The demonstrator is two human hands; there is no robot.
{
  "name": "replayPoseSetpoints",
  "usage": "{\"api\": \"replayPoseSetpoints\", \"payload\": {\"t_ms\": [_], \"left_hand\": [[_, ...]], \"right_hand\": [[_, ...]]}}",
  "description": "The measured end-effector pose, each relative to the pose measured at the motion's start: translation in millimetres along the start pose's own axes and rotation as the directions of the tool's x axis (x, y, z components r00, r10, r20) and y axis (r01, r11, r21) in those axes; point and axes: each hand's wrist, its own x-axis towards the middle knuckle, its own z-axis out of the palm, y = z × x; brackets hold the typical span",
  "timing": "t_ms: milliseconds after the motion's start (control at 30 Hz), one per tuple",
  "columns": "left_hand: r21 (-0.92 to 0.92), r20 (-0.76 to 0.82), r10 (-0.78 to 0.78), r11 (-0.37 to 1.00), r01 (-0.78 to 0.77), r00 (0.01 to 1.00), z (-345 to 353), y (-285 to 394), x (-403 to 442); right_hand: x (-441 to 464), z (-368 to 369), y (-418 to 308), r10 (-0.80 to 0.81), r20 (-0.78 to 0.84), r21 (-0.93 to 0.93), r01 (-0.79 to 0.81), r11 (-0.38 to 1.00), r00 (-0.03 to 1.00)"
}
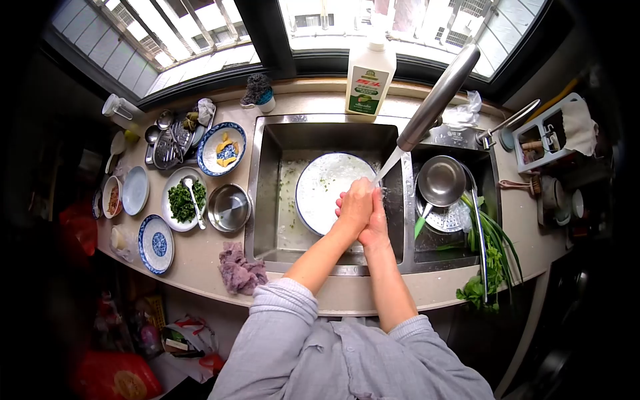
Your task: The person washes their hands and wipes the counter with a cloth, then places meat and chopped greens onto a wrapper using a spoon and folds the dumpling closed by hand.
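My left hand [358, 205] and my right hand [377, 225] are clasped together over the left sink basin, fingers wrapped round each other. Water [392, 167] runs from the pull-out faucet [437, 100] onto them. Beneath them a white round basin with a blue rim [327, 177] sits in the sink, with green bits in it. Part of its right side is hidden by my hands. Whether anything lies between my palms cannot be seen.
Left counter: a plate of chopped greens [175, 212] with a spoon, a bowl of yellow slices [215, 137], a metal bowl [229, 208] and a purple cloth [241, 269]. Right basin: a small pan [442, 181] and green onions [497, 237]. A white bottle [369, 80] stands behind the sink.
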Motion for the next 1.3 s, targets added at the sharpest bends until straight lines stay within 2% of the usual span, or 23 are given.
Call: {"api": "replayPoseSetpoints", "payload": {"t_ms": [33,100,200,233,333,367,467,567,600,667,767,800,867,900,967,1000,1033,1067,1100,1133,1167,1267,1300], "left_hand": [[0.108,-0.091,0.234,0.969,-0.224,0.968,-4,-2,-2],[0.361,-0.173,0.667,0.728,-0.583,0.725,-10,-4,-12],[0.478,0.069,0.711,0.592,-0.649,0.699,-34,4,-33],[0.441,-0.045,0.741,0.617,-0.652,0.67,-35,2,-28],[0.368,0.081,0.539,0.766,-0.527,0.839,-30,1,-28],[0.352,0.178,0.535,0.749,-0.561,0.826,-20,-11,-28],[0.335,0.252,0.519,0.745,-0.577,0.817,-29,-6,-23],[0.414,0.057,0.497,0.777,-0.473,0.866,-10,-17,-25],[0.373,0.053,0.425,0.831,-0.412,0.904,-10,-14,-25],[0.293,0.057,0.272,0.915,-0.277,0.961,-12,-8,-24],[0.213,0.17,0.022,0.975,-0.059,0.985,-21,2,-24],[0.138,0.145,-0.017,0.99,-0.004,0.989,-24,4,-23],[-0.017,0.105,-0.098,0.995,0.1,0.99,-28,6,-17],[-0.204,0.162,-0.122,0.967,0.155,0.979,-25,0,-12],[-0.534,0.287,-0.137,0.799,0.277,0.948,-16,-20,-5],[-0.762,0.336,-0.189,0.521,0.384,0.923,-14,-22,-4],[-0.884,0.398,-0.215,0.17,0.435,0.892,-11,-24,-2],[-0.881,0.465,-0.21,-0.205,0.426,0.86,-8,-25,2],[-0.811,0.534,-0.267,-0.43,0.397,0.802,-11,-22,6],[-0.797,0.529,-0.252,-0.474,0.374,0.81,-13,-19,7],[-0.782,0.522,-0.237,-0.516,0.349,0.819,-15,-16,8],[-0.736,0.509,-0.205,-0.607,0.3,0.836,-16,-16,9],[-0.72,0.505,-0.189,-0.631,0.29,0.842,-15,-12,9]], "right_hand": [[8,-12,-9,-0.016,-0.012,-0.068,0.015,0.998,1.0],[6,-8,-29,-0.039,-0.094,-0.139,0.026,0.99,0.995],[7,-9,-40,0.085,0.006,0.012,-0.085,0.996,0.996],[8,-8,-34,0.076,-0.011,0.022,-0.076,0.997,0.997],[-4,0,-23,0.077,0.077,-0.051,-0.074,0.996,0.994],[-8,5,-24,0.126,0.035,-0.084,-0.122,0.989,0.991],[7,-15,-24,0.161,-0.02,-0.124,-0.162,0.979,0.987],[16,-19,-10,-0.15,-0.208,-0.381,0.061,0.922,0.967],[11,-13,-10,-0.203,-0.191,-0.471,0.092,0.877,0.96],[-1,5,-10,-0.301,-0.14,-0.632,0.149,0.761,0.943],[-4,2,-17,-0.399,-0.02,-0.936,0.122,0.329,0.917],[-6,2,-20,-0.412,0.041,-0.981,0.114,0.155,0.91],[-13,4,-29,-0.371,0.136,-0.977,0.187,0.102,0.918],[-16,5,-31,-0.349,0.183,-0.972,0.223,0.078,0.919],[-14,3,-29,-0.361,0.294,-0.916,0.368,0.157,0.885],[-14,5,-29,-0.372,0.347,-0.878,0.438,0.193,0.861],[-17,9,-30,-0.386,0.499,-0.812,0.575,0.105,0.776],[-23,10,-26,-0.359,0.468,-0.837,0.535,0.112,0.807],[-29,14,-16,-0.413,0.541,-0.816,0.576,-0.047,0.733],[-35,15,-8,-0.445,0.614,-0.778,0.593,-0.206,0.652],[-36,6,-5,-0.374,0.617,-0.775,0.619,-0.131,0.693],[-36,4,-7,-0.288,0.678,-0.735,0.621,-0.272,0.676],[-31,7,-19,-0.253,0.683,-0.718,0.564,-0.408,0.685]]}}
